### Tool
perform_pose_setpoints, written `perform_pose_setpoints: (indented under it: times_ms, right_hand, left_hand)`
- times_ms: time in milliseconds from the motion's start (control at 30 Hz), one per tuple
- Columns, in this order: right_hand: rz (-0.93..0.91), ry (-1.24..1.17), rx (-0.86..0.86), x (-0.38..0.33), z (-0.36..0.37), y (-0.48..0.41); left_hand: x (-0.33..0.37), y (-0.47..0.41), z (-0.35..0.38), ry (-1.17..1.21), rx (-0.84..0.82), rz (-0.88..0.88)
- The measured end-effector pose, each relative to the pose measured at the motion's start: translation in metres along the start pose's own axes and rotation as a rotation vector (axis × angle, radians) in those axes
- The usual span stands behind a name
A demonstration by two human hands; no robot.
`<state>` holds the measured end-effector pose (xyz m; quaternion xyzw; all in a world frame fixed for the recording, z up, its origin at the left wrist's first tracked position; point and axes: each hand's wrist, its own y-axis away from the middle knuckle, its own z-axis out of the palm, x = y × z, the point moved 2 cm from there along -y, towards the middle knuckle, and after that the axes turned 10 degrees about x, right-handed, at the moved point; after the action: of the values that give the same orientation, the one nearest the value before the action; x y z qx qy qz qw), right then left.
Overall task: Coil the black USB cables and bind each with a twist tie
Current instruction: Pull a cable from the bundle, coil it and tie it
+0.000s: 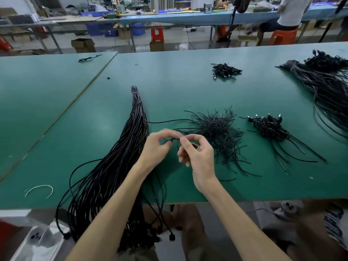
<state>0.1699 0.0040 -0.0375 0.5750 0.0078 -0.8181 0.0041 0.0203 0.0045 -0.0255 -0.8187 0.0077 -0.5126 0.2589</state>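
Note:
A long bundle of black USB cables (120, 153) lies on the green table (56, 110), tied near its far tip and hanging over the front edge. My left hand (158, 147) and my right hand (197, 155) meet above the table, both pinching a thin black cable (172, 139) between fingertips. That cable seems to run left toward the bundle. A loose heap of black twist ties (216, 129) sits just right of my hands. Coiled, bound cables (269, 127) with silver plugs lie further right.
A second small pile of coiled cables (226, 70) lies at the back. Another big cable bundle (323, 83) spreads along the far right. A white tie scrap (39, 190) lies near the front left edge. A seated person and stools are behind the table.

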Motion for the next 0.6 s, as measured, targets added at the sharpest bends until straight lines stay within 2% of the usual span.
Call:
perform_pose_setpoints:
  times_ms: [67, 200, 433, 600]
  right_hand:
    - [0.025, -0.078, 0.057, 0.000, -0.002, -0.002]
    - [0.000, -0.117, 0.063, -0.001, -0.003, -0.003]
    - [-0.073, 0.086, -0.016, -0.001, 0.003, -0.001]
    - [-0.129, 0.184, -0.082, -0.001, 0.008, 0.001]
  left_hand:
    - [0.005, 0.003, 0.003, 0.094, -0.081, -0.105]
    - [0.005, 0.004, 0.001, 0.246, -0.192, -0.261]
    - [0.002, 0.005, 0.000, 0.259, -0.354, -0.170]
    - [-0.001, 0.005, -0.001, 0.430, -0.397, -0.284]
